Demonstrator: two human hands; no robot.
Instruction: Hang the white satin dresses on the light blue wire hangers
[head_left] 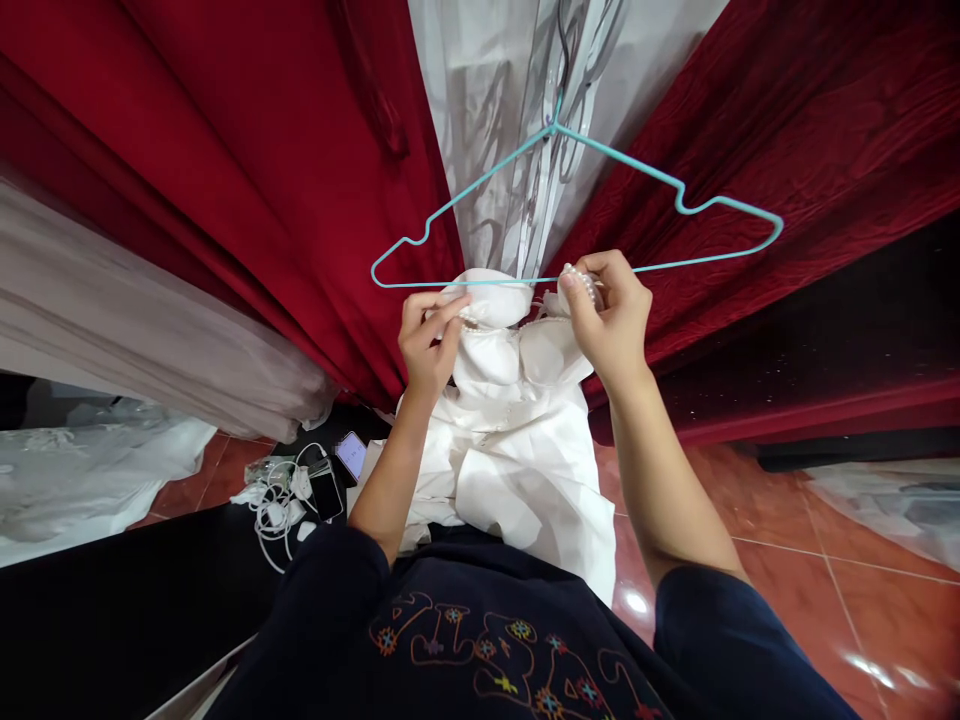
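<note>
A white dress (525, 460) with pearl trim at its top hangs down in front of my body. My left hand (431, 345) pinches the pearl-edged top of the dress on its left side. Against the hanger's bottom bar, my right hand (616, 315) has its fingers closed round a pearl strand of the dress. The light blue hanger (615, 155) is hung up above and between my hands, its bottom bar crossing in front of the white fabric.
Red curtains (247, 150) hang at both sides of a pale drape (480, 130). At the lower left, a black surface (150, 600) bears white cables (274, 515) and a phone (350, 455). White tulle (97, 480) lies at the far left, above red floor tiles (862, 560).
</note>
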